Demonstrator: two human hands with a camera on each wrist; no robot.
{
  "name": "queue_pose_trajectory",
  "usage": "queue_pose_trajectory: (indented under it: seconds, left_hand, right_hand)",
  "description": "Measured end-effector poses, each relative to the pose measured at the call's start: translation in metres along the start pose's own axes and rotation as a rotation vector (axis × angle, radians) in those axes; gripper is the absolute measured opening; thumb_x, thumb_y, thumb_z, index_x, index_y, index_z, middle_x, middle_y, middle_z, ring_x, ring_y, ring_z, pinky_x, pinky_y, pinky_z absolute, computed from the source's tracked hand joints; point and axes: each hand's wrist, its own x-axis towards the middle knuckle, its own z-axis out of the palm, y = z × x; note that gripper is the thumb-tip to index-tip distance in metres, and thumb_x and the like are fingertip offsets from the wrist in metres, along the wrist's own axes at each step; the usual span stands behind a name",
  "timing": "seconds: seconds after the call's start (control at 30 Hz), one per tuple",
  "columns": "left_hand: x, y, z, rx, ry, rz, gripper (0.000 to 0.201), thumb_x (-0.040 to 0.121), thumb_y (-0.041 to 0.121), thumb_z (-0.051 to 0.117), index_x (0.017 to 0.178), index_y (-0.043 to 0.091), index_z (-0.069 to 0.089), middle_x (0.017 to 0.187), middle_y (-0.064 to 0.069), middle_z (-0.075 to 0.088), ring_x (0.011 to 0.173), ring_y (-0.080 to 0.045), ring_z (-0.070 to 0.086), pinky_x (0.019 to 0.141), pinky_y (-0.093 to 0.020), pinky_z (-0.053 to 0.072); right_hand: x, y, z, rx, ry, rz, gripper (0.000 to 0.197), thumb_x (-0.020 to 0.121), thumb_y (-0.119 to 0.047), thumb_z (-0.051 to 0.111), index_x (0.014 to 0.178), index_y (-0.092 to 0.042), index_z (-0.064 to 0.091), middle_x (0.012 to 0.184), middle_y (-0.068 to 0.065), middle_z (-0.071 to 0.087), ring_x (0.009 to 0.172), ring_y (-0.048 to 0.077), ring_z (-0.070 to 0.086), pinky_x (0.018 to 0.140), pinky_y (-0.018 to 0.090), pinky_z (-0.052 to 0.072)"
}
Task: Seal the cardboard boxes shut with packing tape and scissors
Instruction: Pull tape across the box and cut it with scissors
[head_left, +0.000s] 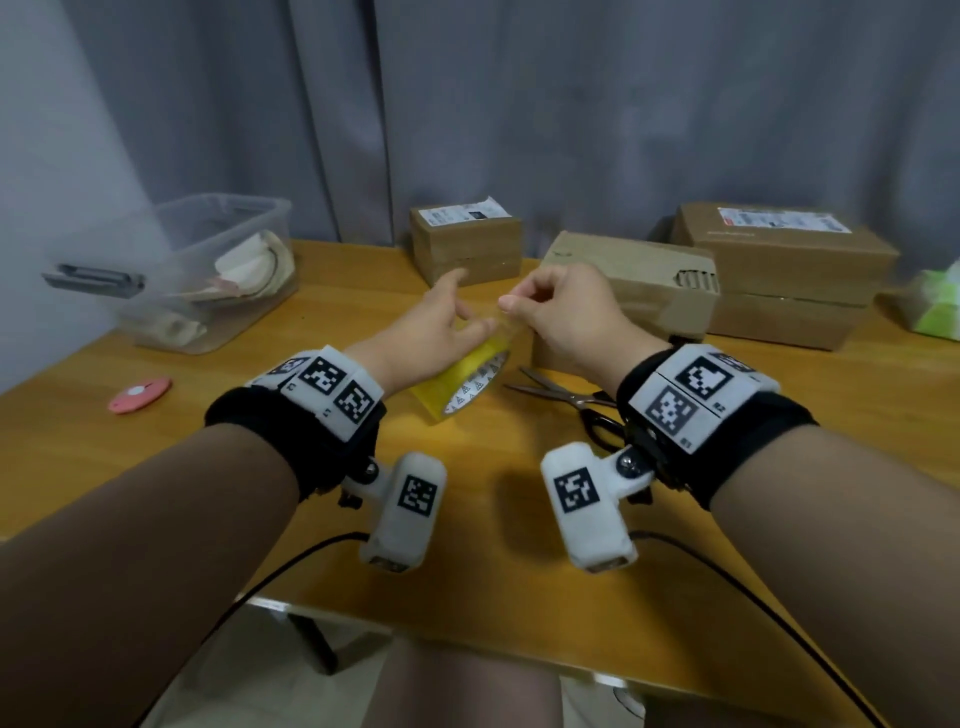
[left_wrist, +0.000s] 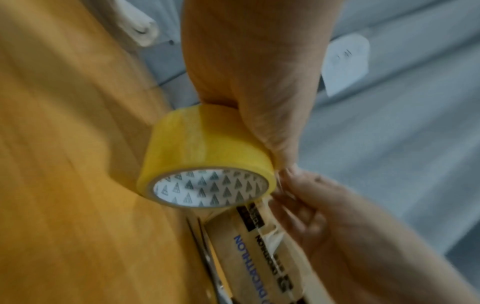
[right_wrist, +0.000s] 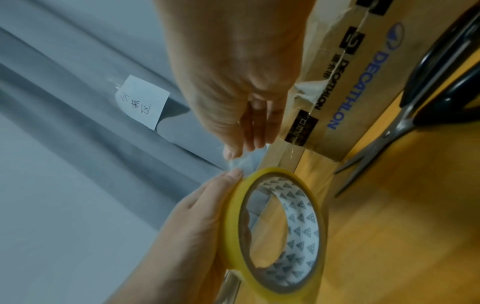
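A yellow roll of packing tape (head_left: 467, 382) is held tilted just above the wooden table (head_left: 156, 467); my left hand (head_left: 465, 317) grips its rim from above. My right hand (head_left: 511, 304) pinches the clear loose tape end (right_wrist: 241, 162) between thumb and fingers, a short way off the roll (right_wrist: 275, 236). Right behind both hands lies a brown printed cardboard box (head_left: 628, 280), with old torn tape along its seam (right_wrist: 311, 92). Black-handled scissors (head_left: 571, 400) lie on the table beside that box, under my right wrist.
A small labelled box (head_left: 465, 244) stands at the back centre, and a larger labelled box (head_left: 779, 260) at the back right. A clear plastic bin (head_left: 208, 270) stands at the left. A pink disc (head_left: 140, 395) lies near the left edge, and a green packet (head_left: 935, 306) at the far right.
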Motion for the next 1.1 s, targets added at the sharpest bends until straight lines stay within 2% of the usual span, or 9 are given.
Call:
queue_pose_trajectory:
  seconds: [0.13, 0.4, 0.5, 0.6, 0.7, 0.77, 0.87, 0.93, 1.1]
  left_hand:
    - [-0.009, 0.002, 0.003, -0.195, 0.002, 0.055, 0.025, 0.092, 0.023, 0.058, 0.115, 0.013, 0.055, 0.103, 0.006, 0.057, 0.089, -0.010, 0.059, 0.064, -0.009, 0.045]
    - [-0.007, 0.016, 0.015, -0.176, 0.045, 0.013, 0.023, 0.089, 0.021, 0.064, 0.108, 0.013, 0.055, 0.106, 0.002, 0.055, 0.090, -0.010, 0.054, 0.069, -0.014, 0.043]
    - [-0.011, 0.016, 0.013, -0.213, 0.043, -0.027, 0.015, 0.089, 0.020, 0.064, 0.101, 0.016, 0.056, 0.099, 0.003, 0.056, 0.080, -0.008, 0.053, 0.064, -0.016, 0.042]
    - [-0.018, 0.018, 0.013, -0.215, 0.043, -0.029, 0.011, 0.089, 0.015, 0.063, 0.097, 0.013, 0.057, 0.082, 0.009, 0.053, 0.069, -0.002, 0.049, 0.053, -0.008, 0.037]
    - [-0.023, 0.023, 0.018, -0.132, 0.040, 0.005, 0.013, 0.089, 0.014, 0.063, 0.099, 0.012, 0.057, 0.074, 0.011, 0.045, 0.061, 0.000, 0.042, 0.049, -0.011, 0.036]
    - [-0.025, 0.025, 0.020, -0.089, 0.048, 0.028, 0.016, 0.088, 0.012, 0.063, 0.103, 0.008, 0.058, 0.069, 0.011, 0.039, 0.057, -0.001, 0.036, 0.047, -0.014, 0.038]
    - [-0.025, 0.025, 0.021, -0.100, 0.083, 0.043, 0.020, 0.087, 0.015, 0.064, 0.105, 0.007, 0.058, 0.068, 0.012, 0.037, 0.056, -0.002, 0.034, 0.042, -0.004, 0.031]
    - [-0.024, 0.023, 0.020, -0.123, 0.085, 0.031, 0.022, 0.088, 0.018, 0.065, 0.106, 0.011, 0.056, 0.071, 0.012, 0.041, 0.058, -0.002, 0.038, 0.046, -0.004, 0.034]
    - [-0.019, 0.016, 0.012, -0.044, -0.022, 0.045, 0.033, 0.088, 0.023, 0.064, 0.117, 0.013, 0.053, 0.109, 0.001, 0.053, 0.084, -0.008, 0.050, 0.066, -0.016, 0.038]
  right_hand:
    - [-0.012, 0.003, -0.009, 0.002, 0.051, -0.014, 0.009, 0.087, -0.018, 0.070, 0.080, -0.012, 0.068, 0.070, -0.006, 0.059, 0.075, 0.012, 0.057, 0.077, 0.031, 0.051]
    - [-0.031, -0.015, -0.022, -0.197, 0.104, -0.250, 0.011, 0.092, -0.018, 0.061, 0.103, -0.020, 0.061, 0.075, -0.005, 0.060, 0.070, 0.009, 0.057, 0.066, 0.023, 0.044]
    - [-0.032, -0.020, -0.046, -0.038, 0.238, -0.235, 0.019, 0.094, -0.013, 0.056, 0.087, -0.026, 0.045, 0.075, 0.000, 0.057, 0.070, 0.016, 0.057, 0.061, 0.023, 0.044]
    - [-0.033, -0.025, -0.064, -0.038, 0.137, -0.108, 0.010, 0.095, -0.025, 0.056, 0.102, -0.023, 0.050, 0.090, 0.000, 0.060, 0.083, 0.016, 0.060, 0.071, 0.021, 0.049]
    - [-0.037, -0.020, -0.058, -0.033, -0.114, 0.091, 0.057, 0.084, -0.060, 0.057, 0.120, -0.016, 0.052, 0.109, -0.003, 0.060, 0.098, 0.014, 0.059, 0.085, 0.031, 0.051]
    - [-0.041, -0.016, -0.045, -0.042, -0.212, 0.144, 0.075, 0.078, -0.063, 0.064, 0.130, -0.010, 0.053, 0.124, 0.002, 0.059, 0.112, 0.018, 0.057, 0.096, 0.037, 0.049]
    - [-0.042, -0.008, -0.030, -0.062, -0.219, 0.130, 0.042, 0.081, -0.030, 0.075, 0.112, -0.004, 0.066, 0.097, 0.001, 0.065, 0.092, 0.013, 0.060, 0.080, 0.023, 0.048]
    - [-0.042, -0.004, -0.023, -0.050, -0.146, 0.129, 0.017, 0.084, -0.020, 0.073, 0.092, -0.006, 0.070, 0.079, -0.002, 0.063, 0.075, 0.009, 0.057, 0.073, 0.025, 0.046]
    - [-0.044, -0.005, -0.011, -0.129, -0.008, -0.016, 0.009, 0.091, -0.016, 0.063, 0.083, -0.012, 0.064, 0.082, 0.004, 0.065, 0.083, 0.020, 0.062, 0.080, 0.034, 0.051]
